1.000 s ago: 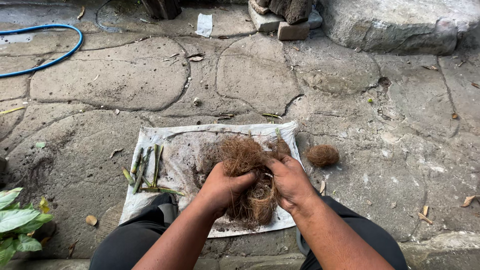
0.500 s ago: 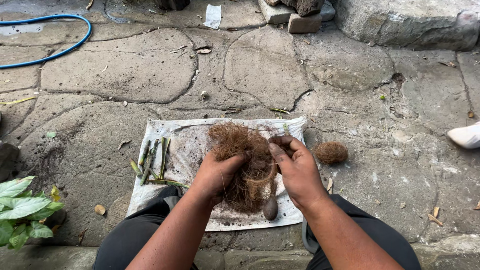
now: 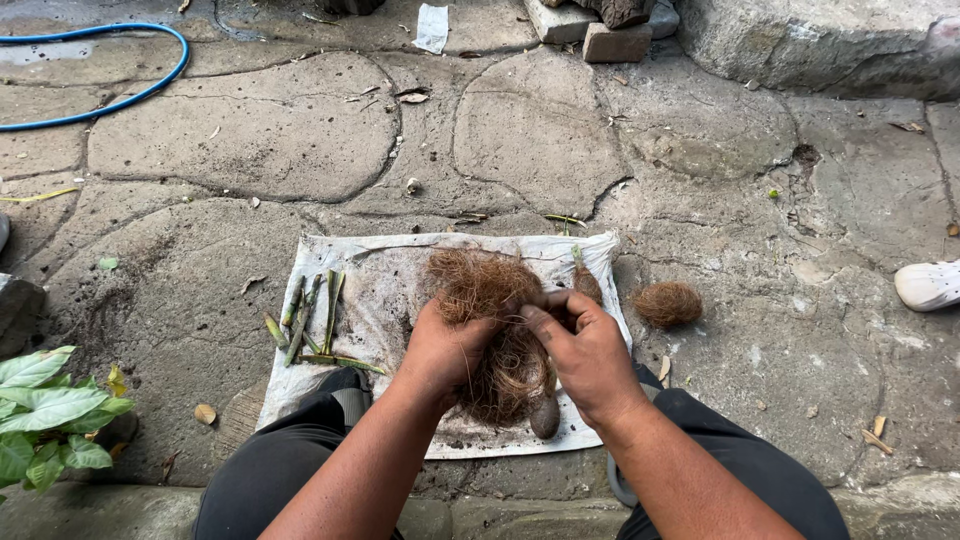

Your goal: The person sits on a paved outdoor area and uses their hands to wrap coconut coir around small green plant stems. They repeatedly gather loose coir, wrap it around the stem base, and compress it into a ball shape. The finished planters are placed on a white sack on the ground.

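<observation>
Far left: leafy green plant (image 3: 45,415) at the paving edge, blue hose (image 3: 120,95) curving across the stone floor (image 3: 250,130) up top. None of it in play.

Centre-left: white sheet (image 3: 385,290) spread flat on the stones, probably laid there to catch dirt and loose fibre. On its left part a small pile of cut green stem pieces (image 3: 310,320), lying loose, well apart from the hands, likely set aside within reach.

Centre: left hand (image 3: 445,350) closed around the left side of a brown fibre clump (image 3: 495,300), fingers curled in, gripping firm. The clump is held just above the sheet's middle, between both hands, over the person's knees. A dark rounded lump (image 3: 545,415) sits at its lower end; cannot tell what it is or whether it is part of the clump.

Right hand (image 3: 585,350) also closed on the clump from the right, thumb and fingers pinching strands at the top. The opposed grip looks like it is for pulling the fibres apart, one hand bracing.

Right of the sheet: a smaller fibre ball (image 3: 668,303) resting on bare stone, just beside the sheet edge, untouched. Far right: toe of a white shoe (image 3: 928,285), someone else's. Bricks (image 3: 590,30) at the top edge.
</observation>
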